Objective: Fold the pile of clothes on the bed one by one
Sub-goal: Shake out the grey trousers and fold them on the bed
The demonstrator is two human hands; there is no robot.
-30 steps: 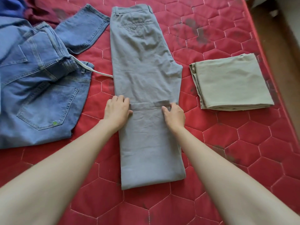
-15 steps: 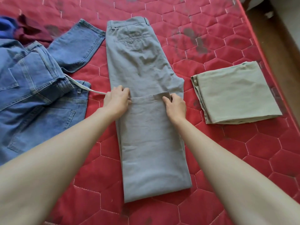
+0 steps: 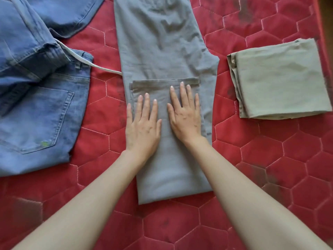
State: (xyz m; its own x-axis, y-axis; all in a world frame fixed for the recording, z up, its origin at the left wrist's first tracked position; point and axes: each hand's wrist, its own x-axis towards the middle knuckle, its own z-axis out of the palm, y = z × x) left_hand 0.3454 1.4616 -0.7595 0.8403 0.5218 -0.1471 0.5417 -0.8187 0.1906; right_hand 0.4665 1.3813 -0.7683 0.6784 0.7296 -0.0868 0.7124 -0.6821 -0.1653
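Observation:
Grey trousers (image 3: 158,42) lie lengthwise down the middle of the red quilted bed (image 3: 270,159), their leg ends folded up so the hems rest across the thigh part. My left hand (image 3: 142,123) and my right hand (image 3: 185,112) lie flat, fingers spread, side by side on the folded-over layer just below the hems. Neither hand grips the cloth. A heap of blue jeans (image 3: 36,87) lies unfolded at the left. One folded olive-beige garment (image 3: 277,82) sits at the right.
A pale drawstring (image 3: 100,66) runs from the jeans toward the grey trousers. The bed's right edge (image 3: 322,33) shows at the far right, with brown floor beyond it.
My hands let go of the hem corners and slid toward me, and now press flat on the folded layer. The camera dropped closer, cutting off the waistband.

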